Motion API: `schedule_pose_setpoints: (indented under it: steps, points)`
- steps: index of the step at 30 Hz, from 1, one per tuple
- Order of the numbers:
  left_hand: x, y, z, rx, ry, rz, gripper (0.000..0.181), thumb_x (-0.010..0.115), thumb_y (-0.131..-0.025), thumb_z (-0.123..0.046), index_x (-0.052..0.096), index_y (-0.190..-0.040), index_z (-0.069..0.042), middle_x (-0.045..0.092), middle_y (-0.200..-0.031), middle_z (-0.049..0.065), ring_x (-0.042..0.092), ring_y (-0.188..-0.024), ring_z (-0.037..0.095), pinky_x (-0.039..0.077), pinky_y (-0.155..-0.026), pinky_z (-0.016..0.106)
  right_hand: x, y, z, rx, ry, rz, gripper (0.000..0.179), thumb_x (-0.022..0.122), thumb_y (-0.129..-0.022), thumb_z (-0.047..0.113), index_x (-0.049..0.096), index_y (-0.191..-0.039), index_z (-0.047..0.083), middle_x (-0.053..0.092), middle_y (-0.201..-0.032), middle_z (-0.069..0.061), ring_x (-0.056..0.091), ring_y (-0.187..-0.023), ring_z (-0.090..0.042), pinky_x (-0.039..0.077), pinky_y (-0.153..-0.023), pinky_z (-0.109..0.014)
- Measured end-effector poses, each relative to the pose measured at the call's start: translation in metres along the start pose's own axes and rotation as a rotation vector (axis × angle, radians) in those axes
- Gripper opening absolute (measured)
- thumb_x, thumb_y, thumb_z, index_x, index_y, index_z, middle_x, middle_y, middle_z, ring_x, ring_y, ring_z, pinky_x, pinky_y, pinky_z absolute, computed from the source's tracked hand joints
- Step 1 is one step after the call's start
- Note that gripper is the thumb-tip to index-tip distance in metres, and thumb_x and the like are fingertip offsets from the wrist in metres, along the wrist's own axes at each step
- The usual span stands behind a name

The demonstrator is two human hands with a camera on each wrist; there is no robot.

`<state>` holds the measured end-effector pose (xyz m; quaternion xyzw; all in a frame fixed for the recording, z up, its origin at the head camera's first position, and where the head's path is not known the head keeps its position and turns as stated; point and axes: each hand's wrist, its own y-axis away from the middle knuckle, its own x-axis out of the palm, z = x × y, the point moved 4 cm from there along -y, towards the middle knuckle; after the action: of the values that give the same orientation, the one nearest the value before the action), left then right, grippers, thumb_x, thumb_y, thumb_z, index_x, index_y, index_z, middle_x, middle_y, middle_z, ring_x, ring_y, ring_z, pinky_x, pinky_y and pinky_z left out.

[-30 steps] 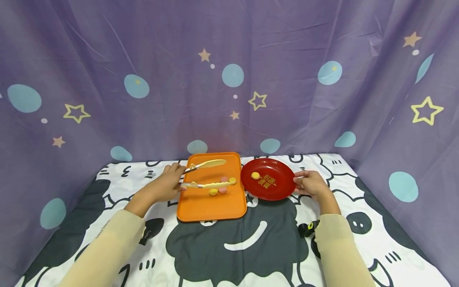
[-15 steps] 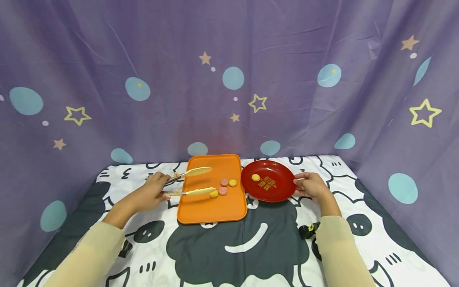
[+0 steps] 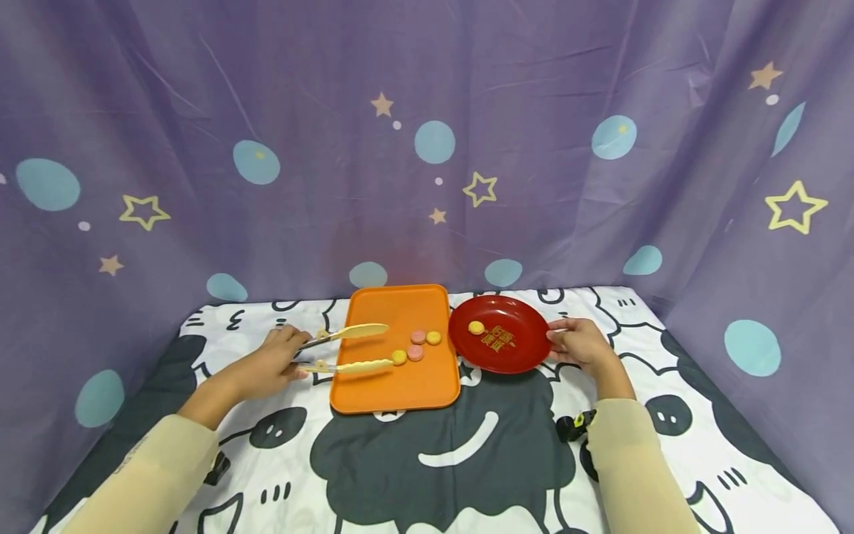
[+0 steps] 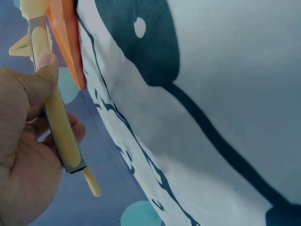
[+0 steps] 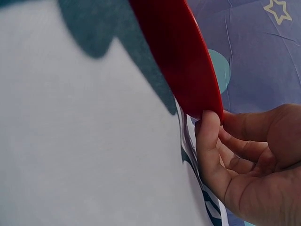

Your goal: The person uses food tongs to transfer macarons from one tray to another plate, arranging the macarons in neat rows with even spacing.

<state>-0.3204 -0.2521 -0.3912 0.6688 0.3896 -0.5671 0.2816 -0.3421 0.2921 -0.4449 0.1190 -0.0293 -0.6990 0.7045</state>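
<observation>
My left hand point(image 3: 270, 363) grips a pair of tongs point(image 4: 61, 122) with cream tips and metal arms. The two tips stand spread apart over the left part of an orange tray point(image 3: 373, 397), with nothing between them. On that tray, two yellow macarons point(image 3: 434, 338) and two pink macarons point(image 3: 415, 353) lie in a loose cluster, just right of the lower tip. My right hand point(image 3: 580, 345) pinches the right rim of a red plate point(image 3: 527, 356) between thumb and finger, as the right wrist view shows. One yellow macaron point(image 3: 476, 327) sits on the plate's left side, beside gold lettering.
Plate and tray stand side by side, the plate's left edge right at the tray's right edge. A cloth point(image 3: 440, 489) with cartoon sheep covers the table. Behind it hangs a purple curtain point(image 3: 534, 215). A small black device point(image 3: 570, 428) shows at the right sleeve.
My left hand has drawn the tongs back leftward, off the macaron cluster, their tips staying apart. The right hand and the plate have hardly moved.
</observation>
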Motion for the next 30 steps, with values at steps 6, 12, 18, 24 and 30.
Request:
schedule_pose_setpoints:
  steps: [6, 12, 18, 24, 30]
  points:
    - [0.000, 0.001, -0.005, 0.048, -0.012, -0.027, 0.057, 0.076, -0.092, -0.013, 0.052, -0.139, 0.008, 0.053, -0.124, 0.019, 0.047, -0.110, 0.033, 0.042, -0.098, 0.057, 0.001, -0.002, 0.001, -0.007, -0.005, -0.003, 0.038, 0.054, -0.101, 0.000, 0.048, -0.135, -0.015, 0.068, -0.088, -0.003, 0.066, -0.072, -0.011, 0.059, -0.069, -0.027]
    - [0.003, 0.000, -0.007, 0.057, -0.032, -0.034, 0.056, 0.076, -0.092, -0.012, 0.052, -0.138, 0.009, 0.054, -0.123, 0.019, 0.048, -0.110, 0.034, 0.043, -0.098, 0.057, 0.000, -0.001, 0.000, 0.005, -0.003, -0.004, 0.038, 0.054, -0.101, 0.000, 0.047, -0.136, -0.015, 0.067, -0.088, -0.004, 0.066, -0.072, -0.012, 0.059, -0.068, -0.027]
    - [0.006, -0.002, -0.006, 0.044, -0.044, -0.028, 0.056, 0.076, -0.092, -0.014, 0.053, -0.138, 0.009, 0.055, -0.122, 0.017, 0.049, -0.109, 0.033, 0.043, -0.096, 0.055, -0.001, -0.001, 0.001, 0.015, 0.005, -0.011, 0.040, 0.055, -0.101, 0.001, 0.047, -0.137, -0.014, 0.067, -0.090, -0.005, 0.066, -0.072, -0.012, 0.059, -0.068, -0.027]
    - [0.007, -0.002, -0.009, 0.036, -0.042, -0.015, 0.053, 0.075, -0.092, -0.011, 0.055, -0.136, 0.009, 0.055, -0.122, 0.017, 0.049, -0.108, 0.033, 0.044, -0.095, 0.055, 0.000, -0.001, 0.000, 0.013, 0.017, -0.010, 0.038, 0.053, -0.102, 0.001, 0.048, -0.136, -0.014, 0.066, -0.088, -0.003, 0.065, -0.072, -0.011, 0.059, -0.069, -0.027]
    - [0.009, -0.006, -0.011, 0.065, -0.046, -0.037, 0.050, 0.076, -0.091, -0.009, 0.057, -0.133, 0.009, 0.056, -0.118, 0.016, 0.049, -0.105, 0.032, 0.044, -0.093, 0.053, 0.000, -0.001, 0.001, 0.017, 0.010, -0.015, 0.038, 0.054, -0.102, 0.001, 0.048, -0.136, -0.014, 0.067, -0.090, -0.005, 0.065, -0.072, -0.012, 0.059, -0.069, -0.028]
